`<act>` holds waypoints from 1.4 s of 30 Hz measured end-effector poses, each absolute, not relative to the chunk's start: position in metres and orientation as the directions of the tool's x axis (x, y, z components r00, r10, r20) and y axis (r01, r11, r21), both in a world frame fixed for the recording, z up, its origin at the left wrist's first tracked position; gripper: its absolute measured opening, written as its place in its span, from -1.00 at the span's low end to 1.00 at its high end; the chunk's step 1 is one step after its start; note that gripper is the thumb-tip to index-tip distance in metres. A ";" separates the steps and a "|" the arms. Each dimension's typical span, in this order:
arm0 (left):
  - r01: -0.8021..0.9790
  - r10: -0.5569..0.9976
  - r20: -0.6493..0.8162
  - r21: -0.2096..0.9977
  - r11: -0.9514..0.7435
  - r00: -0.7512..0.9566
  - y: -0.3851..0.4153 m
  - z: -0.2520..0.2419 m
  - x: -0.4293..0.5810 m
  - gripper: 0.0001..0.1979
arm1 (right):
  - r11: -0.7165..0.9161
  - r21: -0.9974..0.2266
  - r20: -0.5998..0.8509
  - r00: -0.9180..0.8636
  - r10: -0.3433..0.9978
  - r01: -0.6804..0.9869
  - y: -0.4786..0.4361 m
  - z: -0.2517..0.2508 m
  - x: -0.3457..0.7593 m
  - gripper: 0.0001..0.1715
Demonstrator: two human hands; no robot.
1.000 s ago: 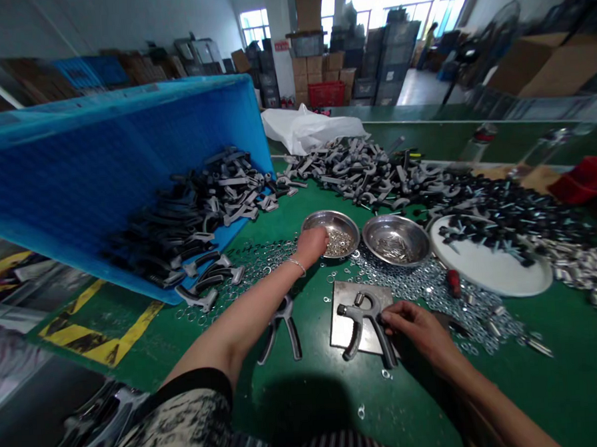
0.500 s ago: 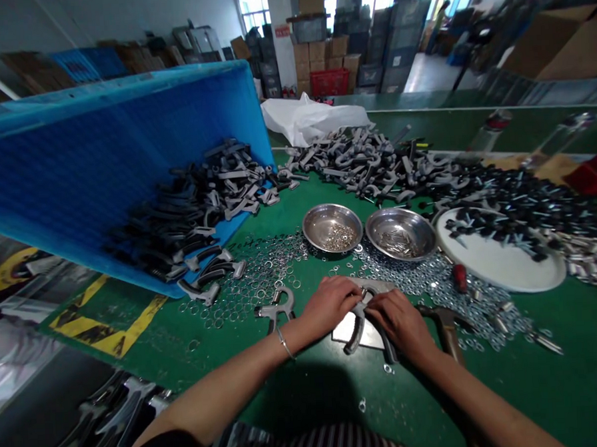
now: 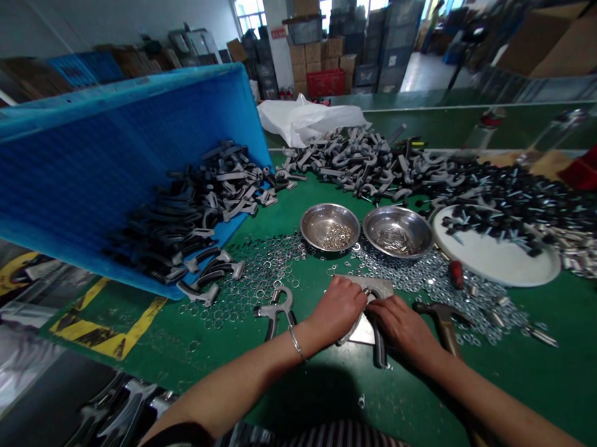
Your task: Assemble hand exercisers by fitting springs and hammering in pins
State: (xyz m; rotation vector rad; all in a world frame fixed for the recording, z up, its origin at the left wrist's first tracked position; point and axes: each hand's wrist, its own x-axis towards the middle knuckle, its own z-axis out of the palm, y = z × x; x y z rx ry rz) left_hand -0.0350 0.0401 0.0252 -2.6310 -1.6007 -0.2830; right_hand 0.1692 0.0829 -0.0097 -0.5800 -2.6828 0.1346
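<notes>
Both my hands close around the top of a grey-and-black hand grip strengthener (image 3: 380,349), over a flat metal plate (image 3: 363,332) on the green bench. My left hand (image 3: 339,308), with a bracelet at the wrist, covers the upper part and much of the left handle. The fingers of my right hand (image 3: 400,323) pinch the other side, above the right handle. What lies between the fingertips is hidden. Left of my left wrist rests another hand grip strengthener (image 3: 279,310) with a spring at its top. A claw hammer (image 3: 446,326) lies just right of my right hand.
Ahead stand two steel bowls (image 3: 329,206) (image 3: 396,210) with small metal parts, amid scattered rings (image 3: 261,279). A blue crate (image 3: 147,118) of grey-and-black handles lies tipped at left. At right are a white plate (image 3: 505,266) of black-headed bolts and a red-handled tool (image 3: 456,275).
My left hand has shifted right and now covers more of the left handle. The right handle has swung slightly left and stands more upright. The view has moved a little.
</notes>
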 end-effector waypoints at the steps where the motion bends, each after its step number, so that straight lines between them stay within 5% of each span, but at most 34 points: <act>1: 0.875 0.863 0.185 0.032 -0.483 0.470 0.040 0.025 -0.035 -0.79 | 0.921 -0.116 0.336 -0.858 0.389 0.371 0.080 -0.010 0.173 -0.62; 7: 0.830 0.817 0.167 -0.013 -0.558 0.552 0.031 0.022 -0.034 -0.77 | 0.918 0.026 0.222 -0.898 0.381 0.396 0.063 -0.005 0.190 -0.31; 17: 0.876 0.875 0.115 0.062 -0.479 0.470 0.001 0.019 -0.032 -0.61 | 0.895 -0.040 0.239 -0.865 0.441 0.445 0.058 -0.002 0.189 -0.28; 35: 0.922 0.939 0.100 0.183 -0.342 0.329 0.002 0.019 -0.026 -0.65 | 0.920 -0.019 0.219 -0.896 0.386 0.391 0.066 0.004 0.186 -0.30; 39: 0.918 0.930 0.098 0.154 -0.365 0.353 0.000 0.019 -0.027 -0.62 | 0.908 -0.084 0.186 -0.889 0.418 0.410 0.066 0.005 0.184 -0.32; 42: 0.916 0.927 0.076 0.145 -0.375 0.367 0.000 0.022 -0.029 -0.62 | 0.866 -0.255 0.198 -0.854 0.481 0.429 0.073 0.008 0.186 -0.34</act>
